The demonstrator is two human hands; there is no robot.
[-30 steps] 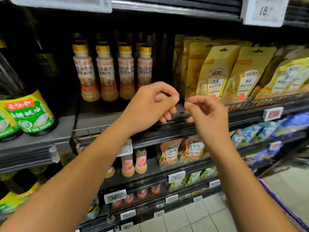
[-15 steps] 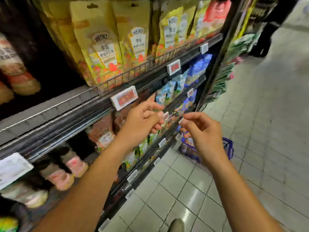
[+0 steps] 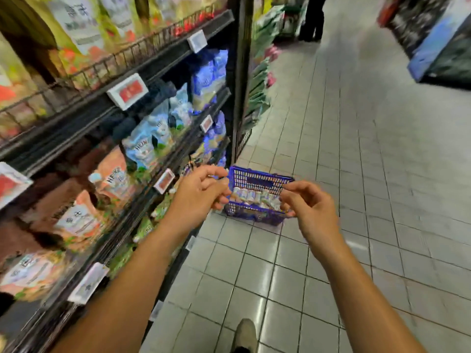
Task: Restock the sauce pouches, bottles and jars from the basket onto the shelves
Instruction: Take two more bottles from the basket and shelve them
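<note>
Both hands empty, fingers loosely curled: left hand (image 3: 201, 192), right hand (image 3: 309, 207), above the basket (image 3: 257, 217). Risk: grabbing packed pouches (image 3: 254, 196) blind drags neighbours out onto the floor.

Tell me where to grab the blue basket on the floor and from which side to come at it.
Take the blue basket by its top rim, coming from above: it sits upright on the tiled floor with its open top facing up. No handle shows clearly, and the packed goods inside fill it, so the rim looks the surest hold. Both the left hand and right hand are empty.
</note>
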